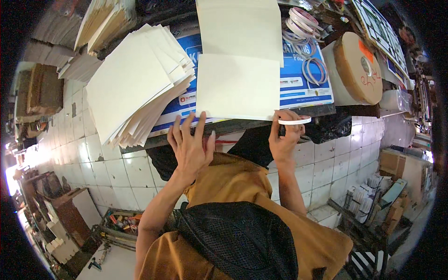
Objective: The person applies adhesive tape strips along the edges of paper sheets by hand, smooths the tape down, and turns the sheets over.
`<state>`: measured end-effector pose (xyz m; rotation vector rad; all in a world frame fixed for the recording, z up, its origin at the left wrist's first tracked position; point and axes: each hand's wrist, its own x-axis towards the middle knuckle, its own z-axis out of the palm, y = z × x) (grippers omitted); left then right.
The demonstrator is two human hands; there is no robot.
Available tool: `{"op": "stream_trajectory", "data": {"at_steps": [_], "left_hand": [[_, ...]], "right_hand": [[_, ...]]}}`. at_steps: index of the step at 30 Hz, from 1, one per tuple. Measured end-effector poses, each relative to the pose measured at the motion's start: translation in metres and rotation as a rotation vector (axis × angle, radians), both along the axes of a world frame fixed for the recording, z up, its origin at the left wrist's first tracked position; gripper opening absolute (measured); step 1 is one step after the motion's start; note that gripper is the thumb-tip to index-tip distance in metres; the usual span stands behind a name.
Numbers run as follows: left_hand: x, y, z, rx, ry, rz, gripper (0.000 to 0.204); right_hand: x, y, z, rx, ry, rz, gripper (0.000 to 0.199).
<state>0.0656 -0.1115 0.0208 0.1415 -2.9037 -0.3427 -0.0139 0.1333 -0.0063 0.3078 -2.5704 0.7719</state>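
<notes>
The banner (pixel 308 99) lay on the counter (pixel 322 111) before me. At its middle, the near sheet (pixel 238 86) reached the counter's near edge; the far sheet (pixel 240 25) lay directly behind it, the two overlapping slightly. My left hand (pixel 189 145) was at the near sheet's near left corner, my right hand (pixel 285 135) at its near right corner, with a tape ring (pixel 295 121) at the right fingers. To the left, a fanned stack of sheets (pixel 130 81) partly covered the banner. To the right lay loose tape coils (pixel 304 70), with a coil pile (pixel 303 22) behind them; farther right was the large roll (pixel 357 70). The floor (pixel 116 172) extended on both sides of me.
</notes>
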Motion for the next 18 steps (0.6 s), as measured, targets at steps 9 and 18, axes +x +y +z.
{"op": "stream_trajectory", "data": {"at_steps": [9,18], "left_hand": [[-0.072,0.089,-0.003,0.164,-0.099,-0.293,0.060],[-0.072,0.108,-0.017,0.135,0.008,-0.211,0.059]], "right_hand": [[0.011,0.002,0.015,-0.405,-0.012,0.047,0.018],[0.011,0.035,0.016,-0.298,-0.109,-0.067,0.023]]}}
